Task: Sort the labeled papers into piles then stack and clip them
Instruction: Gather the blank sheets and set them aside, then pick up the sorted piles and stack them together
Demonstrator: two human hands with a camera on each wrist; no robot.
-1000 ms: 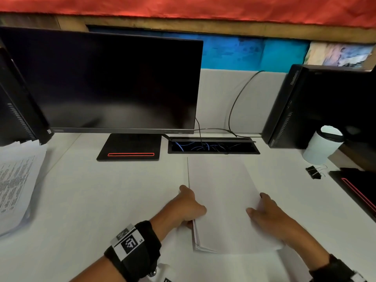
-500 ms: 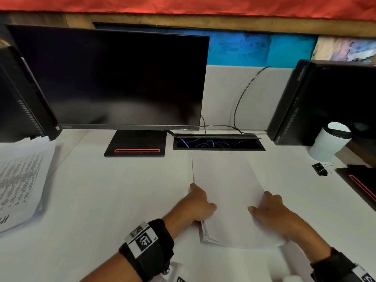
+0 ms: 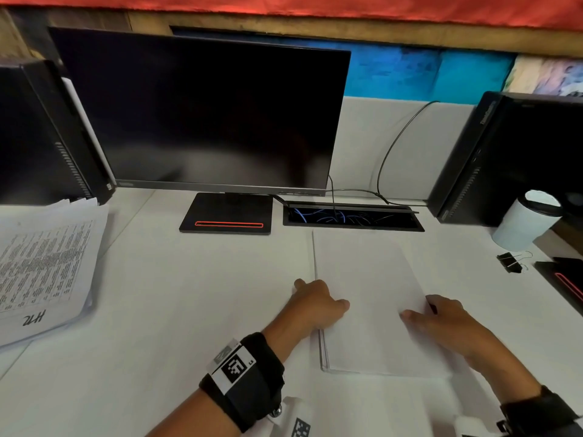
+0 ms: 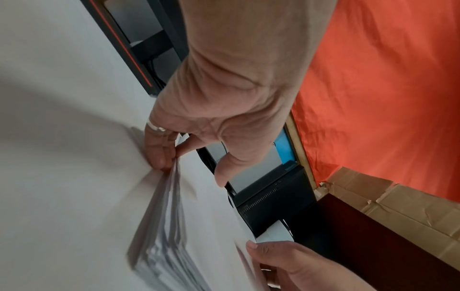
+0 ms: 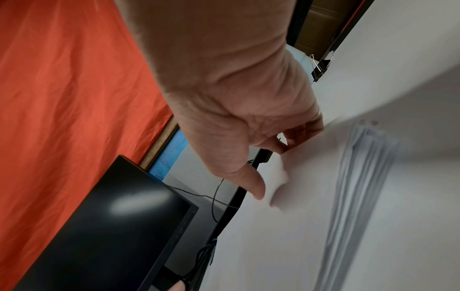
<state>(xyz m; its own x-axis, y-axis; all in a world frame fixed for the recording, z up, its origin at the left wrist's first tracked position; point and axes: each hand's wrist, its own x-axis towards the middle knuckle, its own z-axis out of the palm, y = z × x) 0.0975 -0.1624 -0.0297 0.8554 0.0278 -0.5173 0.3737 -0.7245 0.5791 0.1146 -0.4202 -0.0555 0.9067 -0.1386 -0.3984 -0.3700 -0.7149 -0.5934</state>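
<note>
My left hand [image 3: 318, 305] grips the left edge of the paper stack [image 3: 372, 307] that lies blank side up on the white tabletop [image 3: 189, 310] right in front of me. In the left wrist view its fingers [image 4: 159, 149] curl under the sheets and the thumb sits on top. My right hand [image 3: 441, 320] holds the stack's right edge at about 3 o'clock from the left one, thumb on the top sheet; the blur there leaves me unsure how far those fingers tuck under.

At 9 o'clock lies a printed pile [image 3: 41, 272] with a handwritten label, well apart. At 2 o'clock a black binder clip [image 3: 511, 261] sits near a white cup [image 3: 523, 222].

Farther off at 12 o'clock are the cable tray [image 3: 353, 217] and the dark monitor [image 3: 205, 111].
</note>
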